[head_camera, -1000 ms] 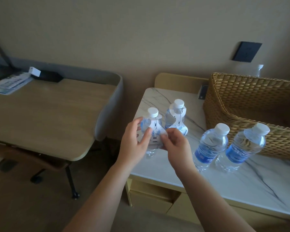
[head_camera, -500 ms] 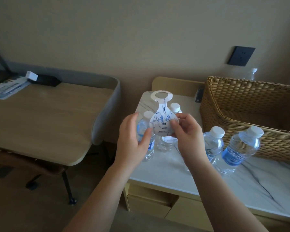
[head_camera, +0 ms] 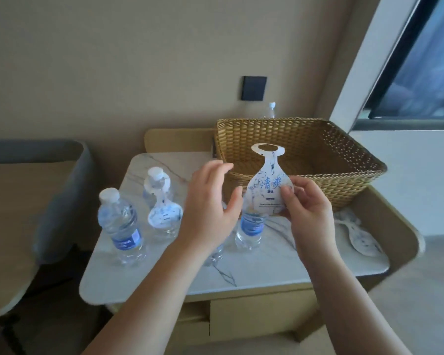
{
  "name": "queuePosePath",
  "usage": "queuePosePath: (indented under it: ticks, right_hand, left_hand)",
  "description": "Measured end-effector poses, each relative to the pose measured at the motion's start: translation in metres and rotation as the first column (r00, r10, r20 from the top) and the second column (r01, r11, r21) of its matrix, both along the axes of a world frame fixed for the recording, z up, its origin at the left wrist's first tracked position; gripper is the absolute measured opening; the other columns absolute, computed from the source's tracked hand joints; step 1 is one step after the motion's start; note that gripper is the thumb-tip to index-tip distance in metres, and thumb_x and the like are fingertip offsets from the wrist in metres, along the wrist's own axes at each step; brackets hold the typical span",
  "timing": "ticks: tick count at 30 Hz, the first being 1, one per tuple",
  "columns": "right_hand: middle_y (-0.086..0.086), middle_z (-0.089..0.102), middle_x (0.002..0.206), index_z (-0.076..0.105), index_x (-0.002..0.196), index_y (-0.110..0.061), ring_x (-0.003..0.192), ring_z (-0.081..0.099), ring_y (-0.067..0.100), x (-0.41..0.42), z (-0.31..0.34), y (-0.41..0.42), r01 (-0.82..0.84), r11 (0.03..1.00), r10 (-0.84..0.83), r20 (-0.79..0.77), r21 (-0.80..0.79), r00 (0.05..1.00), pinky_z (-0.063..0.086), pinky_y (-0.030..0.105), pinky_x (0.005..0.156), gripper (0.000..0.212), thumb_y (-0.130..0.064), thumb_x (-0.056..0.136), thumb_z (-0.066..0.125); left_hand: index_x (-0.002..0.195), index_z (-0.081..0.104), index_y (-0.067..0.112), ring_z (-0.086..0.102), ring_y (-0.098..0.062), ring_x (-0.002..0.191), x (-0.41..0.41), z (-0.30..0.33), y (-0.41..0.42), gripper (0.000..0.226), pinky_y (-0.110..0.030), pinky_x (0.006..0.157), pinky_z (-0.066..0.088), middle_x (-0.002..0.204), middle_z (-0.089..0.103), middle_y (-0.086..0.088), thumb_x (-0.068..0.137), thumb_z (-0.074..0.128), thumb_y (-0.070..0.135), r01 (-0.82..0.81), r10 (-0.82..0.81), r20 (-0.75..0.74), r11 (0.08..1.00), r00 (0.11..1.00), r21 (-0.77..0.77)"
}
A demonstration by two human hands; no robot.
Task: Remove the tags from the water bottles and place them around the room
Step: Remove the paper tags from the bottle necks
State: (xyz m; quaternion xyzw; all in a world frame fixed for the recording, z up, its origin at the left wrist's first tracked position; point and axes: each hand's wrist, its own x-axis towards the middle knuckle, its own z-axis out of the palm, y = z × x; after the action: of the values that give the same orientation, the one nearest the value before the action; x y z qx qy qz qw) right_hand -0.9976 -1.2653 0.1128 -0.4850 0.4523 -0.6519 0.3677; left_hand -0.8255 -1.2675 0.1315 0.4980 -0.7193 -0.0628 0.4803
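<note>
Four bottles stand on the marble table (head_camera: 241, 272) in the lower middle of the frame: a bare one (head_camera: 122, 226) at the left, a tagged one (head_camera: 159, 201) just behind it, a third (head_camera: 251, 229) partly hidden between the hands, and a fourth only glimpsed under the left wrist. The right hand (head_camera: 310, 208) pinches the removed tag (head_camera: 267, 188) by its lower right edge between thumb and fingers and holds it upright at centre frame, in front of the basket (head_camera: 318, 155). The left hand (head_camera: 210, 208) is spread with relaxed fingers just left of the tag, not touching it. Half a second ago both hands held the tag over the bottles near the table's left end; now the left has let go and the tag sits further right, against the basket's front wall. The view has swung right as well: the desk (head_camera: 23, 201) has slid to the left edge, a window (head_camera: 420, 60) has come into the upper right, and two loose tags (head_camera: 362, 237) now show on the table at the right, below the basket. A dark wall plate (head_camera: 253, 88) hangs above the basket, with another bottle top (head_camera: 271, 108) just behind the rim.
</note>
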Motion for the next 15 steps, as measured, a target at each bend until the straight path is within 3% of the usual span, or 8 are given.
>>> queuePosePath:
  ticks: [3, 9, 15]
  right_hand:
    - [0.003, 0.075, 0.084, 0.067, 0.094, -0.022, 0.076, 0.07, 0.015, -0.052, -0.009, 0.004, 0.122, 0.992, -0.123, 0.02, 0.041, 0.992, 0.054, 0.026, 0.062, 0.011, -0.014, 0.094, 0.059]
    - [-0.001, 0.075, 0.081, 0.068, 0.098, -0.022, 0.072, 0.071, 0.011, -0.143, -0.045, 0.006, 0.327, 0.927, -0.319, -0.074, 0.186, 0.945, 0.055, 0.023, 0.057, 0.009, -0.019, 0.093, 0.061]
    - [-0.007, 0.072, 0.07, 0.069, 0.098, -0.022, 0.064, 0.066, 0.008, -0.211, -0.103, 0.0, 0.488, 0.796, -0.443, -0.206, 0.358, 0.873, 0.055, 0.031, 0.062, 0.01, -0.02, 0.091, 0.062]
  left_hand:
    - [0.122, 0.06, 0.0, 0.052, -0.029, 0.119, -0.046, -0.003, -0.012, 0.038, -0.039, 0.104, 0.04, 0.125, 0.057, -0.014, 0.086, 0.063, 0.013, 0.088, -0.088, 0.05, 0.996, 0.995, 0.007]
    - [0.123, 0.06, -0.004, 0.052, -0.038, 0.121, -0.122, -0.02, -0.04, 0.044, -0.043, 0.106, 0.037, 0.126, 0.057, -0.021, 0.082, 0.066, 0.009, 0.156, -0.163, 0.212, 0.987, 0.964, 0.05]
    - [0.143, 0.043, 0.004, 0.037, -0.035, 0.136, -0.177, -0.044, -0.075, 0.062, -0.048, 0.114, 0.026, 0.145, 0.044, -0.018, 0.086, 0.063, 0.015, 0.15, -0.202, 0.391, 0.976, 0.898, 0.159]
